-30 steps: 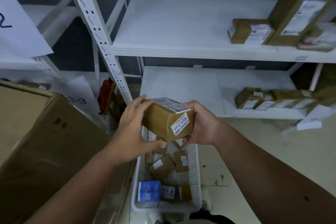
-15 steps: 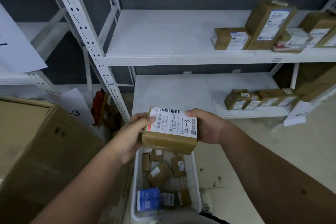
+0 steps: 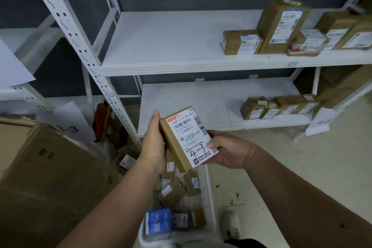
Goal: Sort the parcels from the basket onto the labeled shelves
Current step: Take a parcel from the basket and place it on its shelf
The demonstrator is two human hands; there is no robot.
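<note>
I've got the brown parcel [image 3: 188, 139] hand-marked "4-3" held just above the white basket [image 3: 208, 191], label up. L hand [image 3: 154, 143] grips its left side, fingers hidden behind; R hand [image 3: 225, 151] cups the right edge, thumb pressed on label. More parcels [image 3: 173, 191] sit in the basket; lower shelf [image 3: 191, 104] behind it.

The small brown cardboard parcel [image 3: 181, 143] looks matt, faced with a smooth white paper shipping label [image 3: 193, 137] printed in black. The white perforated plastic basket [image 3: 207, 197] has a slight sheen, while the white painted metal shelving [image 3: 181, 46] is smooth and matt. The large brown cardboard carton [image 3: 50, 177] is dull and faintly rough.
</note>
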